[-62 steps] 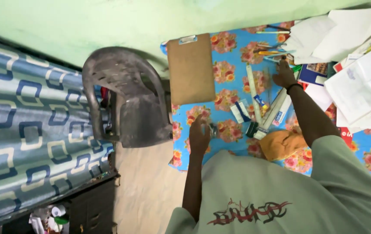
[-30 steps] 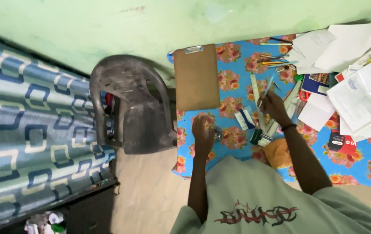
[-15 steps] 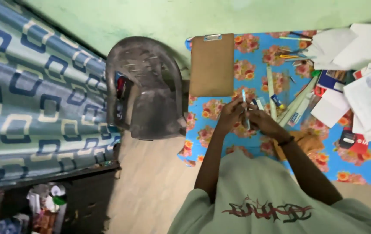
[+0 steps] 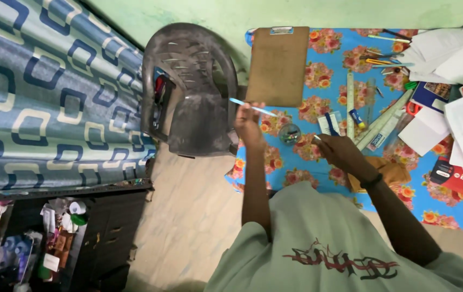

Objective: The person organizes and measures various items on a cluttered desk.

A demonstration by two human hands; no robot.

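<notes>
Red packet (image 4: 448, 174) on floral cloth (image 4: 329, 40)

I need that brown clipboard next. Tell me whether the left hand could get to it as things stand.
Probably yes: the left hand is just below the brown wooden clipboard with nothing between, but its fingers hold a thin light-blue pen.
</notes>
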